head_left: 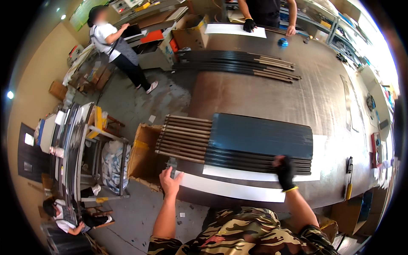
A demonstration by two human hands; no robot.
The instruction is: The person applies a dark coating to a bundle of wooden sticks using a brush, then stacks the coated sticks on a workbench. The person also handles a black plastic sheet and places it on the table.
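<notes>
A long white strip (231,187) lies along the near edge of the brown table. My bare left hand (171,182) is at the strip's left end, fingers stretched out and thumb by its corner. My right hand (285,173), in a black glove with a yellow cuff, is over the near right part of a row of long bars; its fingers are blurred. Bare brown bar ends (187,136) stick out on the left, and a dark blue-black sheet-like covering (261,134) spans the rest. More white sheet (316,163) shows from under the bars.
Across the brown table (272,95) lies a second row of dark bars (238,63). A co-worker's gloved hand (249,25) rests on another white strip (216,29). A yellow-handled tool (349,189) lies right, a blue roll (282,42) far off. An open cardboard box (142,148) stands left.
</notes>
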